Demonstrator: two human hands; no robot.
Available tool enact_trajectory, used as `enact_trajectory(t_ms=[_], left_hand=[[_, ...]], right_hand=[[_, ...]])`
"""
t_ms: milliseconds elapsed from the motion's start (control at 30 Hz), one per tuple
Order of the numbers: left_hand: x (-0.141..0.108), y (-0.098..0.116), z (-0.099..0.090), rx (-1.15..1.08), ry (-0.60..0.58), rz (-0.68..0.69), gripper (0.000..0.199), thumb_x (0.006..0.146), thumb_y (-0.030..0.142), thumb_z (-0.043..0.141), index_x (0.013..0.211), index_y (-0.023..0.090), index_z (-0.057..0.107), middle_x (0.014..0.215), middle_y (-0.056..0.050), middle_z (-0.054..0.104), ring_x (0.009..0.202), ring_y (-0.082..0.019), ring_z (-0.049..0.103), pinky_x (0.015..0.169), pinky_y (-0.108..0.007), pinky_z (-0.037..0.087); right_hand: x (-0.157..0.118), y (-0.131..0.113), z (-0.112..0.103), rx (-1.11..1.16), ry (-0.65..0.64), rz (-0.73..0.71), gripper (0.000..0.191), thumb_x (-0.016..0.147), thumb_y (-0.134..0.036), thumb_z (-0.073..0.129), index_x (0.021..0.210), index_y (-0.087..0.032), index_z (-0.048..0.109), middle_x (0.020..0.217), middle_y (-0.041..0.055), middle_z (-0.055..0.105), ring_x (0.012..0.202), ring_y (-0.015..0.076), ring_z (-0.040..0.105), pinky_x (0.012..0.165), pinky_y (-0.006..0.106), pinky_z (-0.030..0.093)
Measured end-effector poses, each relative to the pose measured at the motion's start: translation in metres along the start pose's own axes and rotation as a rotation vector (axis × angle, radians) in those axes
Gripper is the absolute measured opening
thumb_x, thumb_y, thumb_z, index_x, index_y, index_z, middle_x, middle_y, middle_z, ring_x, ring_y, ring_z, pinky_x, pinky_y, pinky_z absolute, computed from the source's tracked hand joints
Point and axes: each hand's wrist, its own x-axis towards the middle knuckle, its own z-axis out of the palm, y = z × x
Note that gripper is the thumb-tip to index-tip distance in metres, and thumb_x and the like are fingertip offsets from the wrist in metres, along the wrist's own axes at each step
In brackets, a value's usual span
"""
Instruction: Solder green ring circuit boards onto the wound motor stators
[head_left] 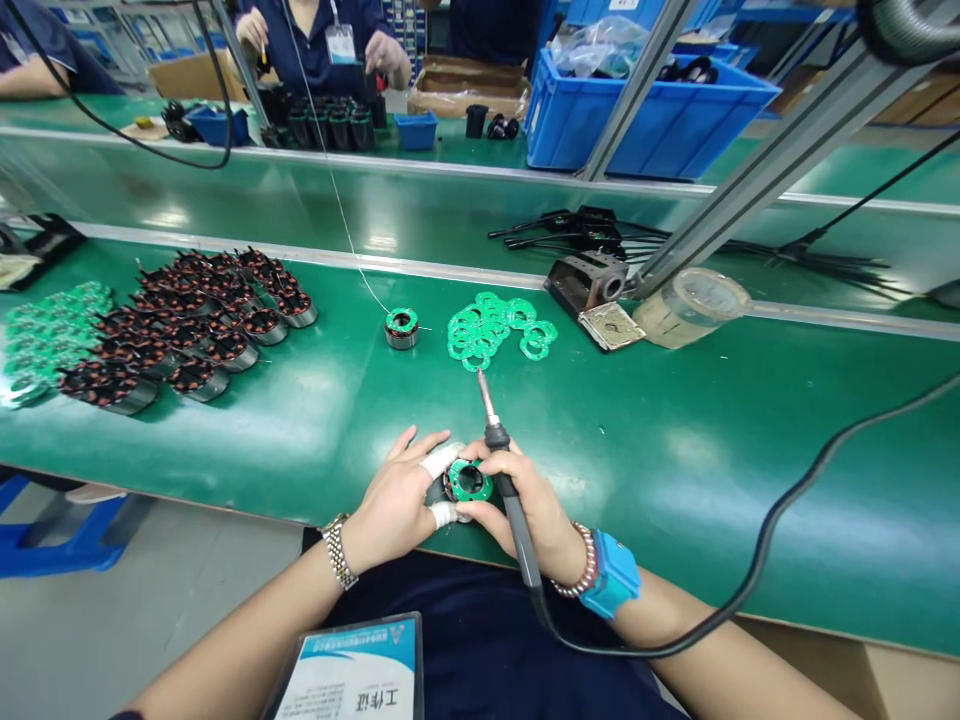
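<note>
Currently gripping a green-topped stator (456, 482) at the lower centre of the frame, pinched between the left hand (396, 502), with tape on thumb and finger, and the right hand (541, 510), also clasping a soldering iron (519, 525) pointed upward. Facing, at mid-frame beyond, a single stator (402, 339) and a loose pile of green rings (474, 325), with crowded copper-wound stators (191, 300) at the left; then, farther back, looking onto a blue crate (566, 130) at the upper right.
</note>
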Motion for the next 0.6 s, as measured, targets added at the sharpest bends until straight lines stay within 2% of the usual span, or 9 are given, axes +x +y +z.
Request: enact_trajectory(t_ms=[200, 300, 367, 467, 600], left_hand=[[0.002, 0.003, 0.001, 0.001, -0.007, -0.016, 0.057, 0.074, 0.037, 0.061, 0.125, 0.02, 0.042, 0.124, -0.012, 0.054, 0.124, -0.024, 0.04, 0.106, -0.052, 0.022], [-0.003, 0.001, -0.005, -0.04, -0.006, -0.004, 0.071, 0.069, 0.037, 0.065, 0.131, 0.02, 0.033, 0.129, -0.013, 0.049, 0.126, -0.026, 0.037, 0.107, -0.054, 0.02], [-0.009, -0.002, -0.013, -0.11, -0.046, 0.038, 0.08, 0.067, 0.033, 0.066, 0.135, 0.02, 0.025, 0.135, -0.013, 0.043, 0.127, -0.027, 0.035, 0.108, -0.052, 0.019], [-0.016, -0.003, -0.025, -0.245, -0.102, 0.067, 0.078, 0.072, 0.028, 0.061, 0.138, 0.022, 0.02, 0.139, -0.01, 0.038, 0.127, -0.025, 0.035, 0.107, -0.045, 0.027], [-0.011, 0.008, -0.02, -0.191, 0.03, -0.06, 0.07, 0.069, 0.036, 0.065, 0.13, 0.019, 0.036, 0.128, -0.012, 0.051, 0.118, -0.027, 0.047, 0.099, -0.043, 0.04]], right_hand=[[0.003, -0.002, -0.003, -0.034, -0.016, 0.019, 0.034, 0.077, -0.026, 0.061, 0.103, -0.025, 0.041, 0.102, 0.0077, 0.059, 0.091, 0.0208, 0.059, 0.077, 0.037, 0.051], [-0.001, -0.005, -0.011, -0.066, 0.005, 0.012, 0.035, 0.075, -0.028, 0.064, 0.102, -0.025, 0.042, 0.105, 0.0087, 0.061, 0.096, 0.0225, 0.059, 0.08, 0.039, 0.051], [-0.008, -0.008, -0.019, -0.1, 0.058, 0.04, 0.032, 0.076, -0.023, 0.062, 0.101, -0.025, 0.042, 0.107, 0.0091, 0.062, 0.099, 0.0226, 0.06, 0.084, 0.04, 0.049], [-0.022, -0.014, -0.029, -0.129, 0.127, 0.112, 0.028, 0.078, -0.015, 0.057, 0.1, -0.026, 0.042, 0.104, 0.0087, 0.065, 0.099, 0.022, 0.061, 0.086, 0.041, 0.048], [-0.032, -0.021, -0.031, -0.09, 0.129, 0.148, 0.028, 0.077, -0.009, 0.054, 0.097, -0.026, 0.043, 0.104, 0.0073, 0.066, 0.1, 0.0212, 0.061, 0.086, 0.039, 0.049]])
